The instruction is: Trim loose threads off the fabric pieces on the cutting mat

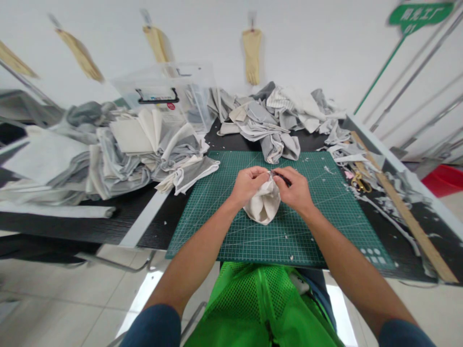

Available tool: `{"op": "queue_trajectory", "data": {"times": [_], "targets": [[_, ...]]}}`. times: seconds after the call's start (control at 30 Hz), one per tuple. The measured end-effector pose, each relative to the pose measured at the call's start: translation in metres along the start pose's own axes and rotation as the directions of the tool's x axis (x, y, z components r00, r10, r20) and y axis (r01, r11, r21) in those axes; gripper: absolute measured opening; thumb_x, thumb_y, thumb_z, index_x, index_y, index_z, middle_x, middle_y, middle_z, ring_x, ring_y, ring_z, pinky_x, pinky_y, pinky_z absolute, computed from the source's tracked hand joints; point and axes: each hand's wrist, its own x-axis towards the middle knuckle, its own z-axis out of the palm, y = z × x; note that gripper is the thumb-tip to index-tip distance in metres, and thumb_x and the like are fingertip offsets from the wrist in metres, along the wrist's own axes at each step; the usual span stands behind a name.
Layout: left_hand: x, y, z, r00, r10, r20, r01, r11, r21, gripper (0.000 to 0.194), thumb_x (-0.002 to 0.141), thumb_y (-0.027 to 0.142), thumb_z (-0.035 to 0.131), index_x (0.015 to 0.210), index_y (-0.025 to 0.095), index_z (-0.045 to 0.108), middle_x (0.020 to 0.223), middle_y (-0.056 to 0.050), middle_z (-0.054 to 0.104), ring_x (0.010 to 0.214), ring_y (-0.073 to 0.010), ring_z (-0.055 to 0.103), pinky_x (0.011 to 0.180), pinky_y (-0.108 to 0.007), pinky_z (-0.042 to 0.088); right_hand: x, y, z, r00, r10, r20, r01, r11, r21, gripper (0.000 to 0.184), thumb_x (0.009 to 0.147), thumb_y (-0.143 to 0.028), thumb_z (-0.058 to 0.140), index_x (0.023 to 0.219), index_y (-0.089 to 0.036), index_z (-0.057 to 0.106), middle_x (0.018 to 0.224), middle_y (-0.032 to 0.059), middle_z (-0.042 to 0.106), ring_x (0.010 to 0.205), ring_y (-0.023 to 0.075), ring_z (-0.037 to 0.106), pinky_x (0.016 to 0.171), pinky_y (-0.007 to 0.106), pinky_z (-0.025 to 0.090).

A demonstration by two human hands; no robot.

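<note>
Green mesh fabric fills the near foreground below the desk's front edge, between two bare forearms. On the green cutting mat at the desk's front middle, both hands meet over a small bunched piece of pale cloth. Left hand: its grip is pinched on the cloth's upper left. Right hand: its grip is closed on the cloth's upper right and on a thin dark tool, too small to identify. Heaps of grey and white fabric lie along the desk's far edge and left side, beside a clear plastic box. A long wooden ruler runs along the right edge.
</note>
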Motion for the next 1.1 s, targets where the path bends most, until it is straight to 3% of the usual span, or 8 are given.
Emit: {"op": "queue_trajectory", "data": {"times": [0.33,0.5,0.57,0.67,0.77,0.87,1.0,1.1], "targets": [[0.0,0.001,0.0,1.0,0.01,0.013,-0.01,1.0,0.015,0.025,0.073,0.034,0.08,0.086,0.014,0.074,0.077,-0.002,0.071,0.065,-0.0105,0.058,0.061,-0.023,0.044,0.001,-0.002,0.0,1.0,-0.008,-0.018,0.009,1.0,0.022,0.023,0.096,-0.03,0.056,0.101,-0.02,0.076,0.095,0.0073,0.074,0.088,0.021,0.067,0.082,0.035,0.054],[0.001,-0.001,-0.003,1.0,0.017,-0.008,-0.017,1.0,0.016,0.024,0.077,0.036,0.078,0.086,0.014,0.072,0.075,-0.001,0.068,0.063,-0.0099,0.056,0.059,-0.022,0.042,0.001,-0.001,-0.002,0.983,0.162,-0.091,-0.15,0.98,0.132,0.032,0.1,-0.04,0.051,0.098,-0.019,0.074,0.091,0.0071,0.073,0.076,0.019,0.064,0.071,0.034,0.051],[0.002,-0.003,-0.004,1.0,0.023,-0.009,-0.023,1.0,-0.01,0.024,0.078,0.037,0.077,0.087,0.015,0.071,0.075,-0.001,0.067,0.064,-0.0097,0.055,0.06,-0.022,0.042,0.001,-0.001,-0.003,0.972,0.23,-0.052,-0.213,0.95,0.228,0.034,0.1,-0.046,0.051,0.103,-0.019,0.072,0.091,0.0069,0.072,0.074,0.0183,0.063,0.068,0.033,0.05],[0.003,-0.003,-0.004,1.0,0.023,-0.008,-0.023,0.998,-0.054,0.025,0.08,0.039,0.076,0.089,0.017,0.068,0.076,0.0,0.065,0.065,-0.0096,0.055,0.061,-0.022,0.042,0.002,-0.006,-0.005,0.971,0.231,0.055,-0.237,0.918,0.319,0.034,0.092,-0.049,0.063,0.109,-0.02,0.067,0.094,0.0057,0.071,0.078,0.0179,0.062,0.069,0.031,0.05],[0.003,-0.002,-0.003,1.0,0.005,-0.011,-0.006,0.995,-0.095,0.026,0.08,0.04,0.075,0.089,0.018,0.066,0.076,0.001,0.064,0.067,-0.0102,0.055,0.062,-0.022,0.043,0.003,-0.011,-0.003,0.968,0.22,0.123,-0.246,0.93,0.271,0.036,0.085,-0.047,0.072,0.108,-0.021,0.064,0.094,0.0036,0.068,0.074,0.0156,0.057,0.068,0.029,0.047],[0.002,0.001,-0.003,1.0,0.006,-0.016,-0.007,0.993,-0.115,0.027,0.08,0.042,0.075,0.087,0.018,0.065,0.078,0.001,0.063,0.069,-0.0108,0.055,0.065,-0.022,0.044,0.003,-0.012,0.0,0.956,0.247,0.16,-0.279,0.934,0.224,0.029,0.086,-0.045,0.071,0.099,-0.02,0.066,0.084,0.0012,0.065,0.067,0.0137,0.051,0.062,0.028,0.043],[-0.002,0.006,-0.006,0.993,0.016,0.114,-0.001,0.991,-0.133,0.037,0.076,0.045,0.081,0.097,0.018,0.065,0.085,-0.001,0.067,0.074,-0.0125,0.06,0.07,-0.025,0.046,0.001,-0.006,0.004,0.943,0.313,0.11,-0.332,0.904,0.27,0.028,0.089,-0.047,0.067,0.087,-0.019,0.066,0.073,-0.0009,0.059,0.063,0.0126,0.046,0.058,0.027,0.037],[-0.004,0.007,-0.006,0.975,0.034,0.221,-0.021,0.998,-0.063,0.056,0.064,0.034,0.091,0.11,0.018,0.063,0.091,-0.003,0.069,0.079,-0.0138,0.063,0.074,-0.026,0.046,0.0,-0.003,0.004,0.925,0.368,0.091,-0.378,0.874,0.306,0.031,0.087,-0.05,0.069,0.082,-0.019,0.066,0.07,-0.0011,0.058,0.062,0.0126,0.045,0.057,0.027,0.036]]}}
